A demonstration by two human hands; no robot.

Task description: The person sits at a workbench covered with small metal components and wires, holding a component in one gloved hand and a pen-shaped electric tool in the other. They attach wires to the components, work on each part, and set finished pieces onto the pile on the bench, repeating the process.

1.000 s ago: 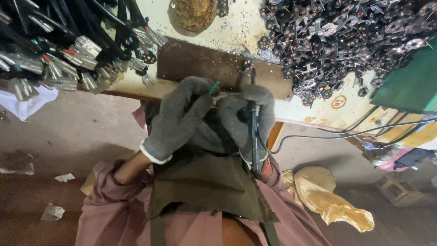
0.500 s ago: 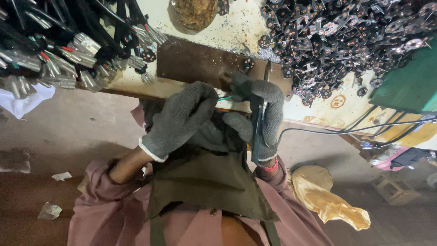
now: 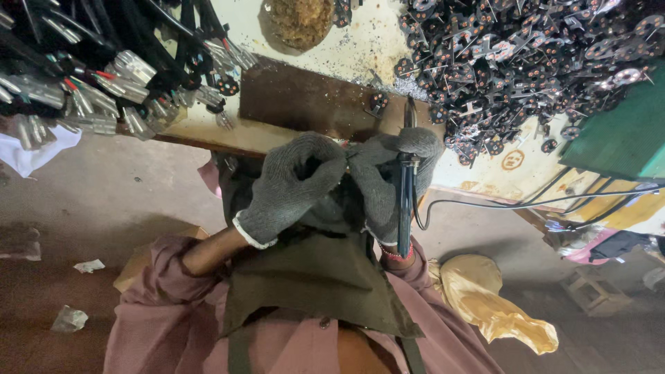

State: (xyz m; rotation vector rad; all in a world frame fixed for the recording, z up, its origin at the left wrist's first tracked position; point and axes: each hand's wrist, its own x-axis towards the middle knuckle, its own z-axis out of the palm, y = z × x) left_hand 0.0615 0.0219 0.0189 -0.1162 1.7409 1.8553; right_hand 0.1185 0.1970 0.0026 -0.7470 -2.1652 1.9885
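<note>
Both hands wear grey knit gloves and meet just below the bench edge. My right hand [image 3: 395,183] grips a black soldering iron [image 3: 404,201] that points up toward the bench, its black cord [image 3: 526,204] trailing right. My left hand [image 3: 294,187] is curled closed against the right one; a small item pinched between the fingers is mostly hidden. A small black disc part [image 3: 377,102] lies on the dark brown board [image 3: 305,100] right above the hands.
A heap of black disc parts with metal pins [image 3: 526,55] covers the bench's right side. A bundle of black cables with silver ends [image 3: 104,76] lies at left. A brownish clump [image 3: 300,21] sits at the top. A green box [image 3: 623,135] stands at right, yellow cloth [image 3: 492,305] on the floor.
The right hand has turned the soldering iron more upright and drawn it toward the left hand. The hands sit a little lower and closer together than before.
</note>
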